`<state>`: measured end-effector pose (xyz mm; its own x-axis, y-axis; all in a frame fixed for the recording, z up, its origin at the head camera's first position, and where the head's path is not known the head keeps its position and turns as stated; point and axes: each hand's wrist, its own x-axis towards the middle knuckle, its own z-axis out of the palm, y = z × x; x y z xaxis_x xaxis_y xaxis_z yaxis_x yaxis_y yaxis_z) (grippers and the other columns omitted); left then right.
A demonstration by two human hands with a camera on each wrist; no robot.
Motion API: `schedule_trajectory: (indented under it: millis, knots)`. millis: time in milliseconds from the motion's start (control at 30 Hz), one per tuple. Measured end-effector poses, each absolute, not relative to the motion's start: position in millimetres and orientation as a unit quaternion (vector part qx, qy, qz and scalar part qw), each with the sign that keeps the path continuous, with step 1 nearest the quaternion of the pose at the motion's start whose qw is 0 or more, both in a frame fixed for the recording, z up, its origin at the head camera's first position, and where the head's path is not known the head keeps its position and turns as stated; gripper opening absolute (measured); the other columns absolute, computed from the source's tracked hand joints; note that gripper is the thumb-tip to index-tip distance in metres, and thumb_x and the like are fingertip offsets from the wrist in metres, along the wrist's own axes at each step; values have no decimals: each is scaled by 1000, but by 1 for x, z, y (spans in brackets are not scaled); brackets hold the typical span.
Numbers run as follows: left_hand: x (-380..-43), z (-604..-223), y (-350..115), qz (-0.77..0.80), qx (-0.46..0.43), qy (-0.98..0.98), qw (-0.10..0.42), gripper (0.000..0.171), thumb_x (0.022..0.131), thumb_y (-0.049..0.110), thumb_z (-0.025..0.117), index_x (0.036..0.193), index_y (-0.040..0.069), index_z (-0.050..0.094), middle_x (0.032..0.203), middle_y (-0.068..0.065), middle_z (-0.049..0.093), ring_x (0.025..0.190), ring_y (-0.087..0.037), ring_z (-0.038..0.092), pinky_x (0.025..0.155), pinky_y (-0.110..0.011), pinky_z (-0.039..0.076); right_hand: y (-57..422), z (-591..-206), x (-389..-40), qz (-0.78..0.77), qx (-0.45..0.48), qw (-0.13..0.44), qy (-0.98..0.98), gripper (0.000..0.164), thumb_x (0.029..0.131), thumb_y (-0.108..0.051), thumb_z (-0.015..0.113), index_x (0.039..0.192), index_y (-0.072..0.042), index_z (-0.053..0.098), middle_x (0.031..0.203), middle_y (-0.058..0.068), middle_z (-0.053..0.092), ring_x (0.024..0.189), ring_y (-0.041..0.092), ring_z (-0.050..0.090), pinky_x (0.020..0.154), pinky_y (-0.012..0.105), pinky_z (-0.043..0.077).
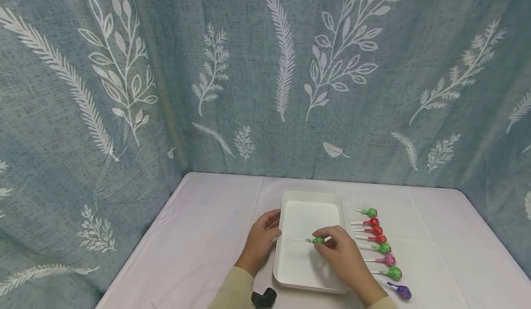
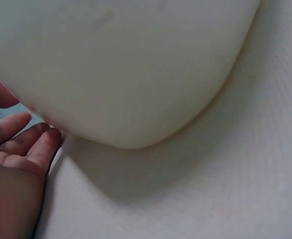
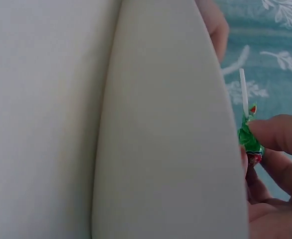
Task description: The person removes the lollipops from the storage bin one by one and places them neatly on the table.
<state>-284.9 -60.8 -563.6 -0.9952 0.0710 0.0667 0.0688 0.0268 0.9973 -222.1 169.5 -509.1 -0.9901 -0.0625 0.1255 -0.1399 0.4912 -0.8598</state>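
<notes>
My right hand [image 1: 342, 253] pinches a green-wrapped lollipop [image 1: 318, 240] by its candy end, over the middle of the white tray [image 1: 309, 279]. The lollipop's white stick points left. In the right wrist view, thumb and fingers close around the green wrapper [image 3: 248, 134], partly hidden behind the tray's wall. At the tray's left long side, my left hand [image 1: 261, 240] holds the rim with curled fingers. The left wrist view has its fingers [image 2: 46, 144] right at the tray's edge, with the thumb partly hidden behind the wall.
To the right of the tray, several wrapped lollipops lie in a column, sticks pointing left: green [image 1: 372, 212], red [image 1: 376, 230], pink [image 1: 389, 259] and purple [image 1: 403, 292]. A black device [image 1: 264, 297] shows by the left sleeve. Behind the white-covered table [image 1: 224, 207] hangs a leaf-patterned curtain [image 1: 249, 69].
</notes>
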Motion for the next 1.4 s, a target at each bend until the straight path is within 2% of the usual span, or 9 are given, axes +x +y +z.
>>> schedule_trajectory:
  millis: [333, 467, 733, 933, 1100, 1300, 1400]
  knots:
    - [-284, -562, -59, 697, 49, 715, 4, 62, 90, 0, 62, 152, -3, 57, 151, -20, 61, 140, -37, 58, 119, -53, 46, 212, -506, -206, 527, 1, 39, -849, 25, 99, -7, 79, 123, -4, 73, 122, 5, 67, 96, 17, 66, 76, 26, 59]
    - [-285, -563, -58, 695, 47, 718, 3, 61, 90, 1, 61, 151, -2, 58, 151, -19, 61, 141, -36, 58, 119, -53, 45, 231, -505, -196, 527, -22, 42, -848, 27, 100, -7, 77, 126, -4, 71, 126, 7, 67, 98, 18, 67, 78, 26, 59]
    - [-286, -564, -59, 691, 46, 722, -2, 60, 90, 1, 61, 150, -2, 59, 150, -18, 62, 141, -37, 58, 119, -54, 45, 263, -504, -184, 528, -91, 21, -844, 36, 103, -12, 75, 137, -2, 67, 131, 12, 66, 99, 20, 66, 73, 26, 60]
    - [-286, -564, -59, 697, 44, 716, 2, 60, 90, 0, 61, 151, -2, 59, 151, -18, 62, 141, -36, 58, 118, -52, 47, 282, -503, -176, 509, -141, -12, -849, 45, 105, -21, 74, 142, 1, 62, 114, 8, 72, 93, 22, 66, 68, 29, 59]
    - [-287, -565, -59, 702, 49, 710, 9, 62, 90, 0, 60, 151, -2, 58, 152, -17, 60, 142, -36, 56, 117, -48, 48, 296, -509, -168, 497, -160, -22, -853, 46, 102, -24, 77, 139, 2, 64, 99, 3, 75, 89, 20, 68, 65, 29, 57]
    - [-287, -566, -59, 698, 47, 714, 8, 61, 90, 1, 61, 151, -1, 58, 152, -16, 61, 142, -35, 56, 118, -49, 48, 313, -521, -159, 477, -160, -32, -864, 37, 99, -14, 79, 130, 5, 68, 113, 10, 68, 87, 21, 67, 64, 30, 58]
    - [-286, -567, -59, 698, 46, 714, 7, 61, 90, 1, 60, 152, -1, 58, 152, -17, 60, 143, -35, 56, 118, -50, 47, 322, -529, -155, 457, -151, -51, -875, 33, 99, -12, 79, 125, 5, 70, 114, 12, 64, 85, 21, 65, 63, 31, 57]
